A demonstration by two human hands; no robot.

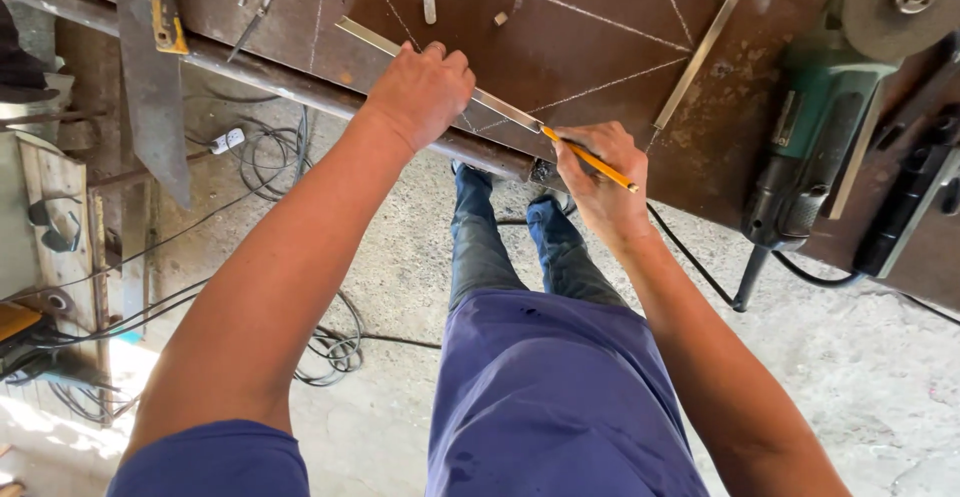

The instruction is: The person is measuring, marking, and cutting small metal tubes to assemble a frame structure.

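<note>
Two bare hands work at the rusty tabletop point(620, 17): the left hand point(420, 92) presses flat, fingers spread, on a metal straightedge point(500, 109), while the right hand point(600, 182) has its grip closed on a yellow pencil point(590, 159) beside a green angle grinder point(815, 127).

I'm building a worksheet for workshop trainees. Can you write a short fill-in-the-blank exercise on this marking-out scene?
1. The right hand holds a yellow ____.
2. The left hand presses down on a flat metal ____ laid across the brown steel sheet.
3. The lines already on the sheet are drawn in ____ chalk.
4. The green angle grinder lies to the person's ____.

Missing words: pencil; ruler; white; right
</note>
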